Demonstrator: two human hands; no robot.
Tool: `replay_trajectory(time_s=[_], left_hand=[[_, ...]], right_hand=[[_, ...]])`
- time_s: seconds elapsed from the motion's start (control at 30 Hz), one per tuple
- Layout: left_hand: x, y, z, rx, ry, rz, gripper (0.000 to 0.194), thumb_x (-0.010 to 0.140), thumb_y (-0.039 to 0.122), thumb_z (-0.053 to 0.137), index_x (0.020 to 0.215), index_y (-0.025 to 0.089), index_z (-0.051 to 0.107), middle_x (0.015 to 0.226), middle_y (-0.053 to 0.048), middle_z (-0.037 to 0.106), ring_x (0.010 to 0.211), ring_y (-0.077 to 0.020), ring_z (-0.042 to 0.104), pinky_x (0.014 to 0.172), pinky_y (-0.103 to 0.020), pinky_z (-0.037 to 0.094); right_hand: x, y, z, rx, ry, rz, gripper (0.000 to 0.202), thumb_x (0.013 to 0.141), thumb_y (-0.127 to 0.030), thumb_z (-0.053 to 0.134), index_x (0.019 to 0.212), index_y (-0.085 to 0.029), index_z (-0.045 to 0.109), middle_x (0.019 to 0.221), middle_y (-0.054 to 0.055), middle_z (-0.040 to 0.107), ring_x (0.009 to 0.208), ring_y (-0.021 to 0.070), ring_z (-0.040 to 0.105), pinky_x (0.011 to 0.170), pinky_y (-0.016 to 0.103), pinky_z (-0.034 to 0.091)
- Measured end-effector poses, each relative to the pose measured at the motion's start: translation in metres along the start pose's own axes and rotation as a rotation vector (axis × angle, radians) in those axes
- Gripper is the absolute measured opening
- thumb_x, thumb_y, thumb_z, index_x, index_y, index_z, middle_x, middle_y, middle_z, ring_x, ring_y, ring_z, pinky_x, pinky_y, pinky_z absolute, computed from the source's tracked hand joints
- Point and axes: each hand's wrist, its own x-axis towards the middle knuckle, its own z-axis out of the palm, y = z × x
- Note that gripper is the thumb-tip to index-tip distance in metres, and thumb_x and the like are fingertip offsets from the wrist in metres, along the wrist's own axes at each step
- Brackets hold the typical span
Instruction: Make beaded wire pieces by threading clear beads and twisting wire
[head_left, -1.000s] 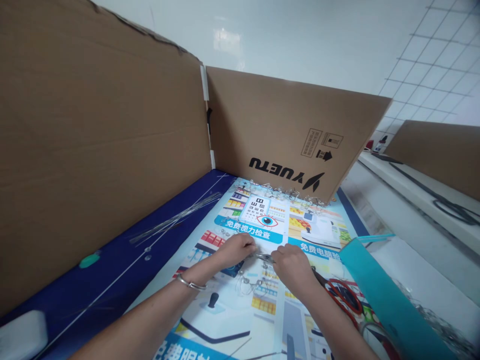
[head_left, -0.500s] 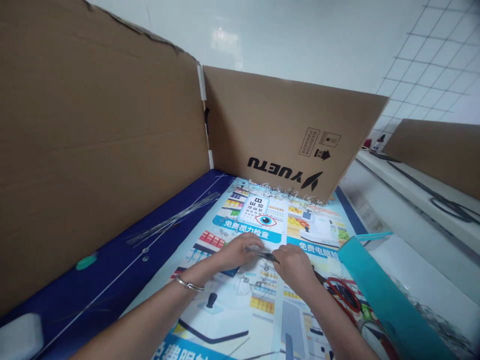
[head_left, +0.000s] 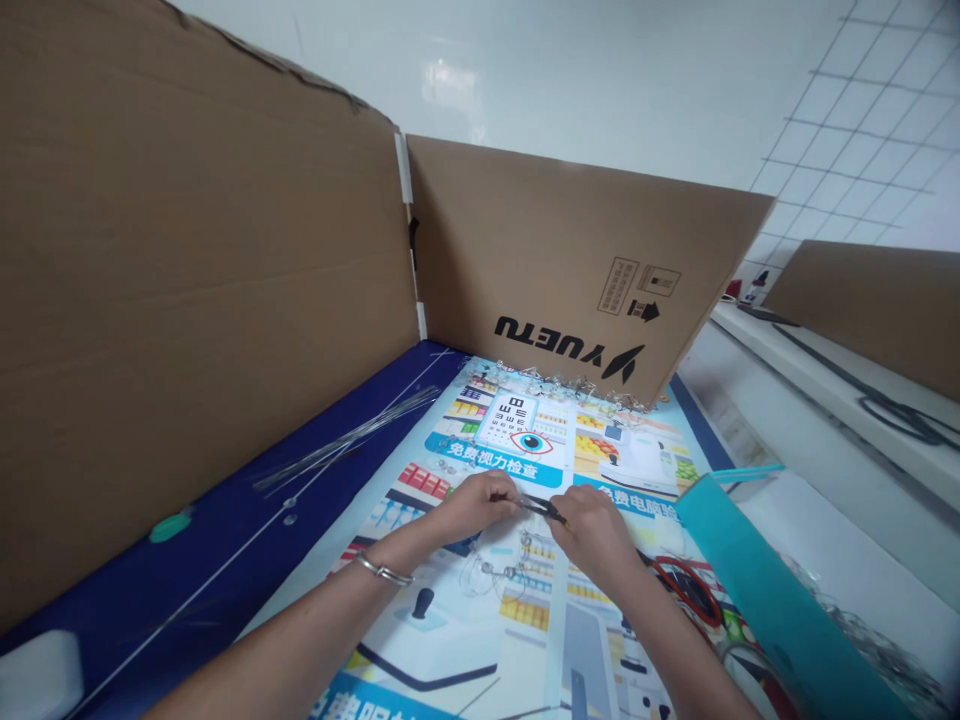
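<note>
My right hand [head_left: 596,530] is closed around a pair of thin-nosed pliers [head_left: 541,507], whose dark jaws point left. The fingers of my left hand [head_left: 480,503] are pinched together at the tip of the pliers, on what looks like thin wire. Just below both hands, fine wire loops [head_left: 491,572] with small shiny bits show against the printed sheet; I cannot tell whether they hang or lie on it. A metal bangle [head_left: 384,570] circles my left wrist.
Straight wires [head_left: 352,435] lie on the blue surface at left. Small wire pieces [head_left: 577,385] line the foot of the cardboard panel [head_left: 570,250]. Red-handled scissors [head_left: 686,590] and a tape roll [head_left: 757,680] lie at right, beside a teal-edged box [head_left: 780,590] holding wire pieces.
The pliers have turned slightly and more of their jaws shows between my hands. My left hand has shifted a little left, and the wire loops below have swung or shifted slightly.
</note>
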Motion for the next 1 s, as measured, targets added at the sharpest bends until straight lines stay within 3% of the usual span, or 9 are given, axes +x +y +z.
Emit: replay_trajectory(time_s=[0.17, 0.37, 0.6, 1.0], left_hand=[[0.001, -0.002, -0.002, 0.033, -0.01, -0.023, 0.018, 0.08, 0.028, 0.05, 0.075, 0.017, 0.064, 0.079, -0.002, 0.061, 0.078, -0.0142, 0.055, 0.072, -0.022, 0.04], [0.0, -0.004, -0.002, -0.023, 0.028, -0.073, 0.021, 0.082, 0.031, 0.049, 0.073, 0.016, 0.061, 0.079, -0.001, 0.06, 0.075, -0.013, 0.054, 0.069, -0.022, 0.04], [-0.001, -0.001, 0.0, -0.142, 0.009, -0.076, 0.021, 0.082, 0.032, 0.051, 0.078, 0.016, 0.062, 0.08, -0.002, 0.06, 0.075, -0.0128, 0.055, 0.069, -0.022, 0.041], [-0.002, 0.008, 0.001, -0.133, 0.018, 0.02, 0.019, 0.084, 0.029, 0.048, 0.075, 0.015, 0.059, 0.08, -0.002, 0.057, 0.077, -0.0127, 0.052, 0.073, -0.024, 0.04]], right_hand=[[-0.004, 0.007, -0.023, 0.109, -0.023, 0.055, 0.026, 0.086, -0.04, 0.042, 0.098, -0.024, 0.06, 0.086, 0.003, 0.058, 0.084, 0.0165, 0.05, 0.072, 0.025, 0.032], [-0.01, 0.002, -0.044, 0.044, -0.256, 0.092, 0.032, 0.086, -0.045, 0.039, 0.094, -0.024, 0.061, 0.08, 0.003, 0.06, 0.075, 0.0156, 0.054, 0.061, 0.023, 0.031], [-0.009, -0.013, -0.029, -0.176, -0.141, 0.03, 0.025, 0.083, -0.04, 0.048, 0.077, -0.02, 0.061, 0.077, 0.005, 0.06, 0.076, 0.0185, 0.052, 0.064, 0.028, 0.028], [-0.008, -0.012, -0.007, -0.222, -0.056, -0.008, 0.017, 0.082, -0.033, 0.052, 0.076, -0.02, 0.061, 0.075, 0.005, 0.058, 0.077, 0.0196, 0.048, 0.066, 0.032, 0.025]])
